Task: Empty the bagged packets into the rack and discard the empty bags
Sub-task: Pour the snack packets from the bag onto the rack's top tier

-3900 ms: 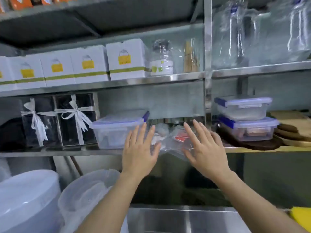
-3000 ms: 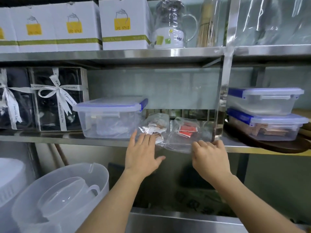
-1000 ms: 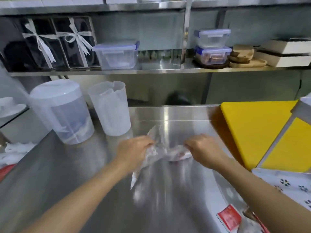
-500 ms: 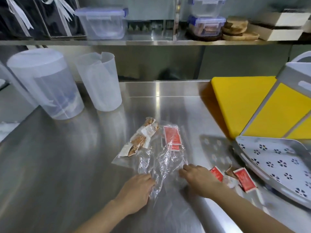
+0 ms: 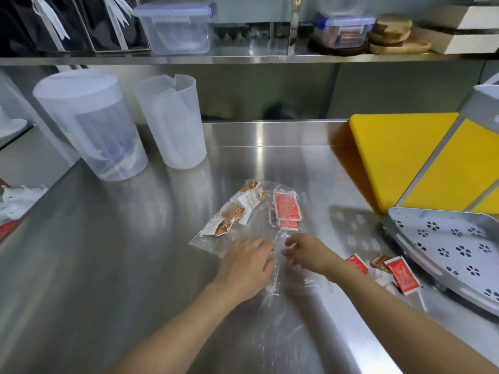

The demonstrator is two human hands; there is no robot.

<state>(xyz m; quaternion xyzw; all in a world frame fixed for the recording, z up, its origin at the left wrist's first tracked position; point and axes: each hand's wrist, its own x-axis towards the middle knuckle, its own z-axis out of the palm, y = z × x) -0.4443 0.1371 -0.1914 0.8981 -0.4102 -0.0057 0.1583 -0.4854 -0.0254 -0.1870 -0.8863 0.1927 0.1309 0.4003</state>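
The counter [image 5: 129, 265] is brushed metal, shiny with reflections. The bags [image 5: 259, 233] at centre are thin, clear, crinkled plastic. The jugs [image 5: 170, 122] at upper left are frosted plastic. The yellow board [image 5: 399, 157] at right looks matt and smooth. The rounds [image 5: 391, 31] at upper right are wood.

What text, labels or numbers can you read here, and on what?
Nothing is legible.
Red packets in their bag: white print, blurred.
Brown-and-white packets: print too small.
Loose red packets by the rack: blurred.
Ribbons on the black boxes: no readable lettering.
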